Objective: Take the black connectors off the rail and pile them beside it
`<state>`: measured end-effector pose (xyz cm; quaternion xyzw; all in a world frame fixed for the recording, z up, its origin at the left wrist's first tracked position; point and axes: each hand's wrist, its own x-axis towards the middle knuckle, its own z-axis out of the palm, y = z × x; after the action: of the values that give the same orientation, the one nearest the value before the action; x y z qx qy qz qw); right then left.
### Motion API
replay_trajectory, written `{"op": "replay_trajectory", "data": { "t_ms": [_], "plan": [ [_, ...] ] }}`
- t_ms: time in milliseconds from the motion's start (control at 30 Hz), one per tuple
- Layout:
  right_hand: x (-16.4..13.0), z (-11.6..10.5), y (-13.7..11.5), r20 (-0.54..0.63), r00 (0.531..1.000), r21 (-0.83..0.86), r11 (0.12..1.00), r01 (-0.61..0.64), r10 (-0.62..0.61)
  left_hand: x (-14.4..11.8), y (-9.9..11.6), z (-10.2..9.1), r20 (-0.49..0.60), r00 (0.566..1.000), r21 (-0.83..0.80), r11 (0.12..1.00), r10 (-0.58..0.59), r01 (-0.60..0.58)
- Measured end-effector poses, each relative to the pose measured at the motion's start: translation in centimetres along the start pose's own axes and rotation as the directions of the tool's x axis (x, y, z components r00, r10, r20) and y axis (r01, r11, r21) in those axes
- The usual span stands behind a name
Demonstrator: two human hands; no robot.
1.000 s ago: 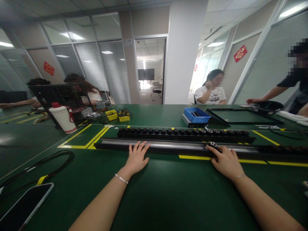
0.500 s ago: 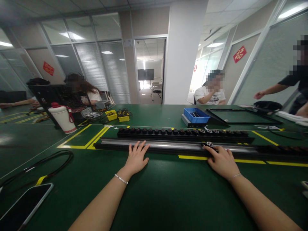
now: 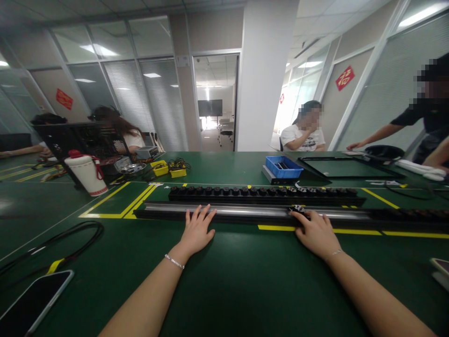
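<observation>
Right hand [image 3: 315,230] has slid a black part [image 3: 299,209], seemingly pinched, leftward; left hand [image 3: 197,229] stays flat.

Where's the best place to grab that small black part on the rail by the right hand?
Pinch the small black part across its sides, coming from above and the near edge. It sits on top of the long rail, its top clear, and the right hand already has fingertips at it. The left hand lies flat against the rail, probably steadying it.

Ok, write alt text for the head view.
Left hand lies flat against a long black rail on a green table; right hand touches a small black part on it. Coworkers sit beyond.
</observation>
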<state>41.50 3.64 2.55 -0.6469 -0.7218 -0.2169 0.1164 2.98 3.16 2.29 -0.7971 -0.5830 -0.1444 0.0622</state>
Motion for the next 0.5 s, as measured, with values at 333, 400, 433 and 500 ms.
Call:
{"op": "replay_trajectory", "data": {
  "t_ms": [333, 400, 433, 500],
  "plan": [
    [0.0, 0.56, 0.34, -0.024, 0.999, 0.001, 1.0, 0.022, -0.022, 0.03, 0.01, -0.02, 0.004, 1.0, 0.025, 1.0, 0.001, -0.001],
    [-0.04, 0.58, 0.36, -0.027, 0.999, -0.004, 1.0, 0.028, -0.028, 0.03, 0.01, -0.01, 0.006, 1.0, 0.027, 1.0, 0.003, -0.003],
    [-0.06, 0.56, 0.34, -0.028, 0.999, -0.003, 1.0, 0.03, -0.03, 0.03, 0.01, 0.01, 0.007, 1.0, 0.025, 1.0, 0.004, -0.004],
    [-0.1, 0.47, 0.25, -0.03, 0.999, 0.005, 0.999, 0.036, -0.036, 0.03, 0.0, 0.06, 0.005, 1.0, 0.022, 1.0, 0.005, -0.005]
  ]
}}
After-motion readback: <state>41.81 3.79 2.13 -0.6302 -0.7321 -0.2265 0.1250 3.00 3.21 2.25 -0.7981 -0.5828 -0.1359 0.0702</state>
